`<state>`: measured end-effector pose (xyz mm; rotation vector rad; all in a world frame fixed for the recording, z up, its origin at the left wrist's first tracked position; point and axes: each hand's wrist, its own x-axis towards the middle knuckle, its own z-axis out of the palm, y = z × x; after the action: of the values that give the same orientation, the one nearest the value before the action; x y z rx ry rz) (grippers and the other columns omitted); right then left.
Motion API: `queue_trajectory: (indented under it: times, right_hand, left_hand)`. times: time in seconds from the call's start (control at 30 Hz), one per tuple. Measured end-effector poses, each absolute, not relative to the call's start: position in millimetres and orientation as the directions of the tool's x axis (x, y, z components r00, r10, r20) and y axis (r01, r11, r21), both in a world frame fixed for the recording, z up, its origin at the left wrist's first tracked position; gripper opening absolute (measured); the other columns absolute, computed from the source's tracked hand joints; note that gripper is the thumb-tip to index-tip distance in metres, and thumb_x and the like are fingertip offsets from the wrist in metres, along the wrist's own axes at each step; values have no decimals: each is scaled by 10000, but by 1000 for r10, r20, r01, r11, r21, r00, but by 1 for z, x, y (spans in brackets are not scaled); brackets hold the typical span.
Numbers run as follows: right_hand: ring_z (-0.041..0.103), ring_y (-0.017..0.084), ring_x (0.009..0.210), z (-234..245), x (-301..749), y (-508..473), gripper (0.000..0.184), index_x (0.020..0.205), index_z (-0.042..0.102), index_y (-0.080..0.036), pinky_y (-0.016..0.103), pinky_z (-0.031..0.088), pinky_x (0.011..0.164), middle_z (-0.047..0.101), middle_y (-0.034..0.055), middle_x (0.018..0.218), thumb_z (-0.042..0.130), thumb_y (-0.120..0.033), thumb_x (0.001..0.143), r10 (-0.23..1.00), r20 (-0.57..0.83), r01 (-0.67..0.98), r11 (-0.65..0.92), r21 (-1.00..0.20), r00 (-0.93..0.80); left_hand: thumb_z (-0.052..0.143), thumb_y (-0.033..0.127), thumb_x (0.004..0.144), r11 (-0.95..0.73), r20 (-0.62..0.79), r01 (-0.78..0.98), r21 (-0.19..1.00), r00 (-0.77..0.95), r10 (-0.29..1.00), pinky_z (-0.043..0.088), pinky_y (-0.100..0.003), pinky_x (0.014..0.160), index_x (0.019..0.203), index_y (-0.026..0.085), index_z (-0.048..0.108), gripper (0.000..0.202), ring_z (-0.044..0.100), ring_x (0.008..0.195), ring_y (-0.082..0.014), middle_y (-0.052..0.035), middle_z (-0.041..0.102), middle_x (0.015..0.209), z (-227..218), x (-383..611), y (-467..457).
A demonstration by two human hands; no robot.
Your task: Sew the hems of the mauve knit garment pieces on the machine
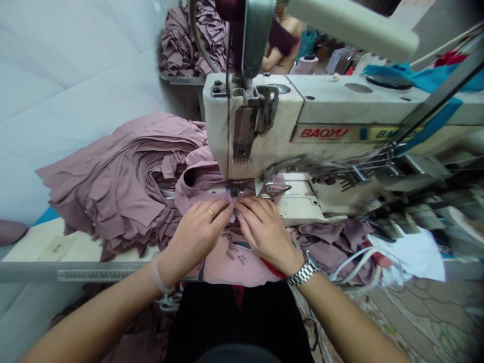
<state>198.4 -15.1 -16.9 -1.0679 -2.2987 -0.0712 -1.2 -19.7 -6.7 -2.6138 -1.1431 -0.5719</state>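
- Mauve cloth sits at the presser foot; from my end, I'd keep its edge flat, feed without tugging, and keep fingertips clear.
- Left hand, just front-left of the foot: fingers drawn together, pinching cloth, wrist angled inward.
- Right hand, just front-right: fingers bunched, gripping cloth, thumb tucked beneath, forearm slanting inward.
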Motion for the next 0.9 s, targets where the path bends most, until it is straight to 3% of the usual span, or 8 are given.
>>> queue_trajectory:
  times: [0.17,0.4,0.73,0.9]
  right_hand:
    - [556,236,1015,-17,203,-15,218,1103,643,-119,429,479,903,678,110,1065,511,-139,931,632,592,625,737,-258,-500]
    - [560,244,1010,-15,198,-10,240,1121,654,-115,433,490,882,674,117,1087,500,-165,943,680,538,673,694,-256,-498]
    - [583,221,1074,-16,202,4,286,1196,632,-120,387,486,932,660,95,1167,489,-177,954,719,491,686,667,-290,-491]
    - [591,245,1039,-12,205,3,303,1204,621,-108,406,501,867,659,114,1186,488,-137,934,679,486,708,688,-161,-549]
  left_hand:
    - [553,127,916,-732,485,681,-25,648,587,498,-366,851,1163,125,619,255,594,998,-226,-88,646,1150,-5,-7,-19]
    - [529,227,950,-707,488,705,-53,636,598,516,-394,868,1130,104,634,242,618,990,-239,-107,665,1115,-2,-2,-10]
    - [510,269,964,-708,494,706,20,609,620,533,-373,889,1150,114,626,268,623,1014,-222,-102,663,1151,-5,-4,4]
    - [518,227,954,-727,501,686,-13,634,590,541,-385,881,1136,114,638,245,624,1016,-232,-105,662,1155,-4,-5,5]
